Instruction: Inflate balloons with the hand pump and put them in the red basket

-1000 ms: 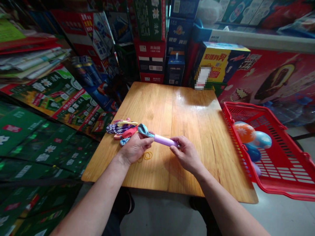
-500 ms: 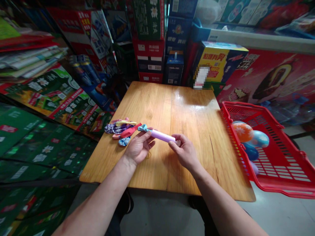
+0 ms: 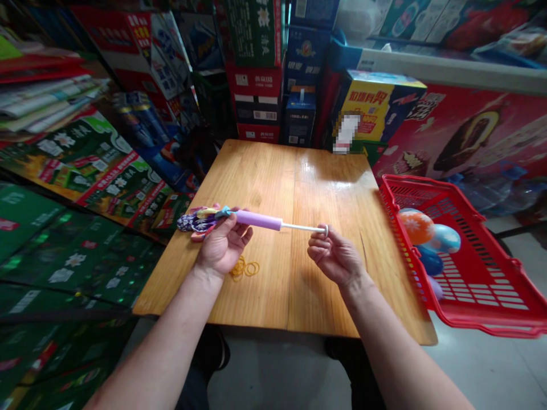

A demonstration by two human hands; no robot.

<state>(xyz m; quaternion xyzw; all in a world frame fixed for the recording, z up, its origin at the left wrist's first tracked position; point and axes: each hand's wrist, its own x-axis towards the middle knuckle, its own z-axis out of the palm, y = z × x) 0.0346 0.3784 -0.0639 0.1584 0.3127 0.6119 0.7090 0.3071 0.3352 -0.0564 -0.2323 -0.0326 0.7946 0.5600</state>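
Lilac plastic hand pump (image 3: 258,220), plunger drawn out, clenched in the left hand (image 3: 222,245) with a pale-blue balloon (image 3: 223,213) at its nozzle; right hand (image 3: 335,256) pinching the white ring handle (image 3: 325,230); flat patterned balloons (image 3: 192,223) and yellow rubber bands (image 3: 244,269) left on the wooden tabletop (image 3: 273,165); four inflated balloons (image 3: 416,226) done, in a red plastic basket (image 3: 410,188).

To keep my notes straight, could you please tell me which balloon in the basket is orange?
The orange balloon with white flowers, in the red basket; the others are pale blue, dark blue and lilac.
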